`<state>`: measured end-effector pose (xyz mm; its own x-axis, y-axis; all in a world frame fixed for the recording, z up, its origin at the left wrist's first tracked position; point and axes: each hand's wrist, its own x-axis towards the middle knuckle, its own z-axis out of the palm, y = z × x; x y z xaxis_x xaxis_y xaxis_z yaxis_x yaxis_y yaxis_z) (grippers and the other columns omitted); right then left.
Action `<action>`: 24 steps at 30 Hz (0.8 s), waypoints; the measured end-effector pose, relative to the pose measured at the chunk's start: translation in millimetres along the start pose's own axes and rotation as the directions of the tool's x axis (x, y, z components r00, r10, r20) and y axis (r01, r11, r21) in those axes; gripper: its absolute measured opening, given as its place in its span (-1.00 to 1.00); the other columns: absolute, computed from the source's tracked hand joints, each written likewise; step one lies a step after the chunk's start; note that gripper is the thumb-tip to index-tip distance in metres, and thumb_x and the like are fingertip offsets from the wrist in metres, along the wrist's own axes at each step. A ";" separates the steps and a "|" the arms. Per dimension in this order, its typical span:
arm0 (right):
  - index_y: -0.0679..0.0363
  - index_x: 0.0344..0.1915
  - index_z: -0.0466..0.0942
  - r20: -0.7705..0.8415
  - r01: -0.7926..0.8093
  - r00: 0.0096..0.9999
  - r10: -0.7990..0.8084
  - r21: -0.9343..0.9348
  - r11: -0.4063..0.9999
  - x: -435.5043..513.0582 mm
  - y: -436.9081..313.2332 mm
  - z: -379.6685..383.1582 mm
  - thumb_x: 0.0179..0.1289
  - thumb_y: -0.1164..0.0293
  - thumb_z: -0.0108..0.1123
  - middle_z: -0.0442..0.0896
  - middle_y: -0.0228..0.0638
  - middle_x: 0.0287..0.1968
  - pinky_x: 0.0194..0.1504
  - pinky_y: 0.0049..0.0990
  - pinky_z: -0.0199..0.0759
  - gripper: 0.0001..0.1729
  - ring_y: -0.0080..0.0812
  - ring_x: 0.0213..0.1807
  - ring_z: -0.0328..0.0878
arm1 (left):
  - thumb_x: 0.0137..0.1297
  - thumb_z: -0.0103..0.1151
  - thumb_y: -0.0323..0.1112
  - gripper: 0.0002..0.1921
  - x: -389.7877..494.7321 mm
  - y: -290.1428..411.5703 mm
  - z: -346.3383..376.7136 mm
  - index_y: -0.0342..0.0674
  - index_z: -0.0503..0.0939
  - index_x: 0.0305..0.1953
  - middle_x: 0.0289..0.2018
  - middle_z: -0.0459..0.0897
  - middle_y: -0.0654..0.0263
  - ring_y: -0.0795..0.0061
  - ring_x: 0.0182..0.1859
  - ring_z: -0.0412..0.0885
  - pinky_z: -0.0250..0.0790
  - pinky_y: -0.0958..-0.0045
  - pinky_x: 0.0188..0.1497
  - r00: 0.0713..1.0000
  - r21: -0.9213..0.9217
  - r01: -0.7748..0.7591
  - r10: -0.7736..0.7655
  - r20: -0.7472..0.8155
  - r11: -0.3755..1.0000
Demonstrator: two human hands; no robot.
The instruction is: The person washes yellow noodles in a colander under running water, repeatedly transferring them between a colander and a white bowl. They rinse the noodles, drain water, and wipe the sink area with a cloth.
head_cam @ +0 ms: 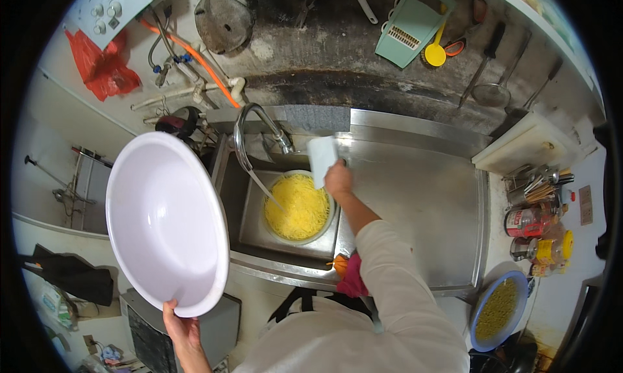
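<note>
My left hand [182, 326] grips the rim of a large white plastic basin [165, 217], which is tilted with its inside facing up and shows nothing in it. In my right hand [339, 179] is a cleaver [322, 161] with a broad pale blade, blurred at the edges. The blade is above the sink's right edge, beside a round bowl [333, 216] heaped with fine yellow vegetable shreds [297, 207]. That bowl stands in the steel sink [253, 222]. Water runs from the curved tap [239, 134] onto the shreds.
A steel counter [428, 197] extends right of the sink. A cutting board [528, 141] leans at its far end, near jars [528, 222] and a blue basin of green beans [496, 309]. A magenta cloth [354, 278] lies at the front edge. A green grater [413, 25] hangs on the wall.
</note>
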<state>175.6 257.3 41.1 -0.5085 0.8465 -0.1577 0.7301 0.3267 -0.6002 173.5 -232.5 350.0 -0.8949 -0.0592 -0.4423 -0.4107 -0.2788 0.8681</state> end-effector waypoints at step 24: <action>0.29 -0.22 0.43 -0.365 0.105 0.918 -0.154 -0.151 0.983 -147.1 100.5 -270.1 0.41 0.42 0.15 0.59 -0.03 -0.57 -0.50 -0.11 0.40 -0.85 0.06 -0.56 0.58 | 0.18 0.15 -0.36 -0.44 32.2 -15.2 52.9 -0.34 0.38 0.23 0.13 0.56 0.20 0.23 0.12 0.62 0.62 0.23 0.09 0.976 -0.070 0.098 -0.082 0.202 0.993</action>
<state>447.1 279.1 215.7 -0.4128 0.8804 0.2335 0.7332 0.4733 -0.4883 141.7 -179.4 334.4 -0.8750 0.1590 -0.4572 -0.4830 -0.3495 0.8029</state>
